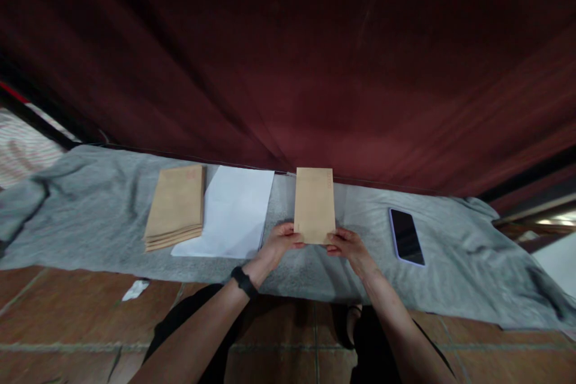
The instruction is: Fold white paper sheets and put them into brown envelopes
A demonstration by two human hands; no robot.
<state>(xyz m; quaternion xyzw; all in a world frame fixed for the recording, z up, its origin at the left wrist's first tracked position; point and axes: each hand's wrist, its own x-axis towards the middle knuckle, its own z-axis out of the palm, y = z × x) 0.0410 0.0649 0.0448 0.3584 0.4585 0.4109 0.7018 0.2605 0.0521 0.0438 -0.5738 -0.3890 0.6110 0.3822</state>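
A brown paper envelope (pixel 314 204) with faint red print along its right side is held upright in length between my two hands. My left hand (pixel 284 239), with a black band on its wrist, pinches the envelope's lower left corner. At the lower right corner, my right hand (pixel 348 245) grips it between thumb and fingers. Left of my hands lie white paper sheets (pixel 234 210). A stack of brown envelopes (pixel 177 201) rests beside the sheets, overlapping their left edge.
A grey cloth (pixel 369 282) covers the long, narrow surface. To the right lies a phone (pixel 406 237) in a purple case. A dark red curtain (pixel 292 72) hangs behind. Below, the tiled floor (pixel 81 318) has a crumpled white scrap (pixel 135 290) on it.
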